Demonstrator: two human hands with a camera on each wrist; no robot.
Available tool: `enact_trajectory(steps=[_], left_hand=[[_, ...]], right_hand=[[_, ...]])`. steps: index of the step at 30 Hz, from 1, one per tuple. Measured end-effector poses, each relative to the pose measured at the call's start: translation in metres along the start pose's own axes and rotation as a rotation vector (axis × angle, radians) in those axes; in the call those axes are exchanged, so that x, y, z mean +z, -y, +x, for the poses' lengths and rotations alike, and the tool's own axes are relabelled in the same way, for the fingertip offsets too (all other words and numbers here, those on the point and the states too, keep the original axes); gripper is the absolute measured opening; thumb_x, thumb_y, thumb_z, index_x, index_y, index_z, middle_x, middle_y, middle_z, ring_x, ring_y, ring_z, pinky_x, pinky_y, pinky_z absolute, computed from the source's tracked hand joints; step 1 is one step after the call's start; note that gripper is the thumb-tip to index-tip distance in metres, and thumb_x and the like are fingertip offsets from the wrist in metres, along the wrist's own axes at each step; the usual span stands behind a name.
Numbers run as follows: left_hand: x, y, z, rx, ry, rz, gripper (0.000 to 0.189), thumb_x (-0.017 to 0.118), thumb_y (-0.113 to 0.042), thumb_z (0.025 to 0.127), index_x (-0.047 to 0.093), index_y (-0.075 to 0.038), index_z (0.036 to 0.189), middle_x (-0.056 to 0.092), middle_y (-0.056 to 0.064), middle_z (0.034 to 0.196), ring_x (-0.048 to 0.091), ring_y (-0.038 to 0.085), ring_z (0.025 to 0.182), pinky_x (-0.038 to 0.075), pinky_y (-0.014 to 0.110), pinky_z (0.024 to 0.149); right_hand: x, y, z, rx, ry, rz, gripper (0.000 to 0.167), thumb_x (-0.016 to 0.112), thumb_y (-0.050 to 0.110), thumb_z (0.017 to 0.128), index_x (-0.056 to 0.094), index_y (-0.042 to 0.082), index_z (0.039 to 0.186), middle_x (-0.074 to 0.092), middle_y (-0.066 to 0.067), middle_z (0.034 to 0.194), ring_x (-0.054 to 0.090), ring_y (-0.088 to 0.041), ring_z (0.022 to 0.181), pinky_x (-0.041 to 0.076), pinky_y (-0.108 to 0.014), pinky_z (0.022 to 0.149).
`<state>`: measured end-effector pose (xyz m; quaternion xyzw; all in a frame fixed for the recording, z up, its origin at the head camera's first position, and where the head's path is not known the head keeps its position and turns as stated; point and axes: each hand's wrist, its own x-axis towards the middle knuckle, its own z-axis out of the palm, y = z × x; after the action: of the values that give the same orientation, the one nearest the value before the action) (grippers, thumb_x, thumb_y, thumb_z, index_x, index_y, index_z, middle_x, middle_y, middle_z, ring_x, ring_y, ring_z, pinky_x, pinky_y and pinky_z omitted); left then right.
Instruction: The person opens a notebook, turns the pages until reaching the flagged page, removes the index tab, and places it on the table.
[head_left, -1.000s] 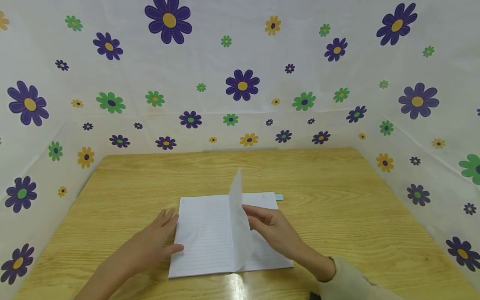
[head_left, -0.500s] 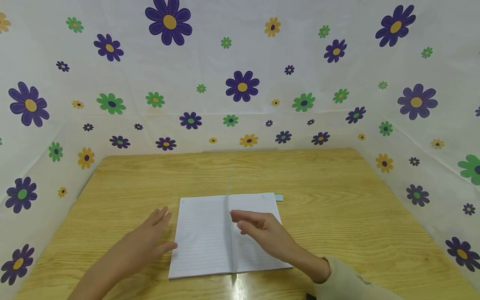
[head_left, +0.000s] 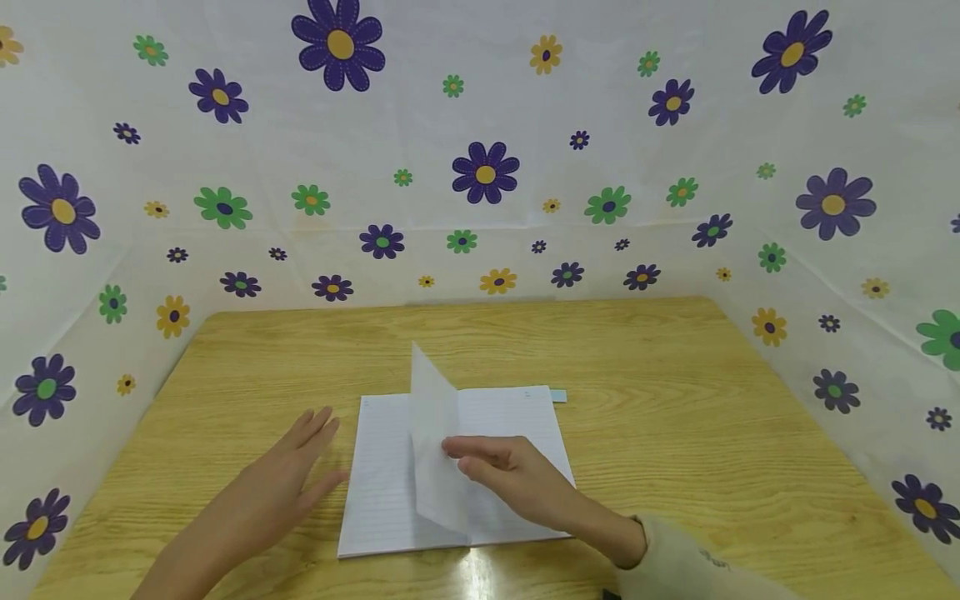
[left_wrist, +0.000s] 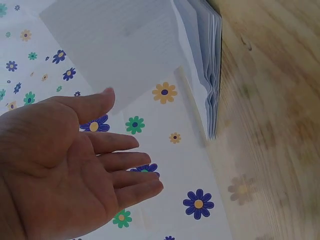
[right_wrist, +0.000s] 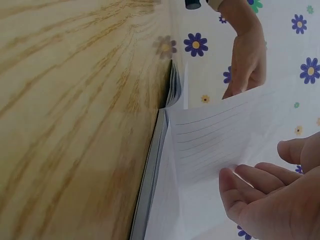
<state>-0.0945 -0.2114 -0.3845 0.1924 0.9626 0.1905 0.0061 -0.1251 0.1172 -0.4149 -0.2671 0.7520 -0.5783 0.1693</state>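
Observation:
A lined notebook (head_left: 378, 508) lies spread on the wooden table, with one leaf (head_left: 429, 425) standing up from the middle and leaning left. My right hand (head_left: 521, 482) is over the right page, its fingertips at the right face of that leaf. The right wrist view shows the fingers (right_wrist: 227, 187) extended against the ruled sheet (right_wrist: 210, 142), thumb apart from them. Just off the notebook's left edge is my left hand (head_left: 273, 479), fingers extended and holding nothing. Its palm (left_wrist: 75, 165) faces the notebook's stacked page edges (left_wrist: 207, 55) in the left wrist view.
A pale blue tab (head_left: 558, 396) sticks out at the notebook's top right. The wooden table (head_left: 652, 367) is enclosed at the back and sides by a white flowered cloth (head_left: 420, 125). A small dark object (head_left: 611, 594) shows at the bottom edge by the right sleeve.
The raised leaf has swung from leaning right, through upright, to leaning left. My right hand has moved left with it, its pinch on the leaf loosened. My left hand has drawn back off the notebook's edge.

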Motion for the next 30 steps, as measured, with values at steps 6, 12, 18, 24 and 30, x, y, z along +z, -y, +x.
enact_trajectory(steps=[6,12,18,24,30], left_hand=[[-0.002,-0.005,-0.001,0.018,-0.048,0.004,0.06,0.064,-0.025,0.105,0.044,0.008,0.152,0.037,0.027,0.16,0.032,0.051,0.146,0.039,0.065,0.108],[0.002,-0.007,0.0,0.003,-0.035,-0.006,0.062,0.064,-0.027,0.104,0.045,0.008,0.151,0.037,0.027,0.16,0.031,0.051,0.147,0.039,0.066,0.107],[0.013,-0.01,0.006,-0.011,0.06,-0.045,0.07,0.067,-0.033,0.102,0.043,0.009,0.152,0.035,0.031,0.159,0.027,0.053,0.148,0.04,0.064,0.108],[0.031,-0.017,0.016,0.019,0.169,-0.073,0.076,0.074,-0.033,0.097,0.044,0.014,0.148,0.032,0.033,0.16,0.025,0.055,0.148,0.035,0.063,0.113],[0.045,-0.025,0.024,0.07,0.228,-0.062,0.081,0.079,-0.034,0.092,0.044,0.016,0.146,0.03,0.035,0.16,0.022,0.057,0.148,0.027,0.062,0.118]], right_hand=[[0.008,-0.003,0.004,0.031,0.032,-0.042,0.038,0.056,0.025,0.109,0.064,0.008,0.141,0.065,-0.002,0.141,0.057,-0.016,0.133,0.045,-0.022,0.106],[0.015,-0.007,0.007,0.071,0.081,-0.04,0.041,0.057,0.026,0.108,0.061,0.003,0.142,0.062,-0.003,0.145,0.052,-0.014,0.138,0.042,-0.02,0.108],[0.021,-0.011,0.011,0.078,0.117,-0.085,0.043,0.054,0.025,0.109,0.058,-0.001,0.144,0.059,-0.008,0.147,0.048,-0.014,0.14,0.04,-0.023,0.111],[0.023,-0.011,0.015,0.068,0.145,-0.187,0.042,0.05,0.024,0.111,0.058,0.0,0.145,0.058,-0.005,0.148,0.047,-0.014,0.141,0.038,-0.029,0.115],[0.024,-0.008,0.016,0.073,0.159,-0.262,0.041,0.046,0.008,0.106,0.058,0.003,0.146,0.058,-0.002,0.148,0.054,-0.006,0.117,0.043,-0.023,0.101]])
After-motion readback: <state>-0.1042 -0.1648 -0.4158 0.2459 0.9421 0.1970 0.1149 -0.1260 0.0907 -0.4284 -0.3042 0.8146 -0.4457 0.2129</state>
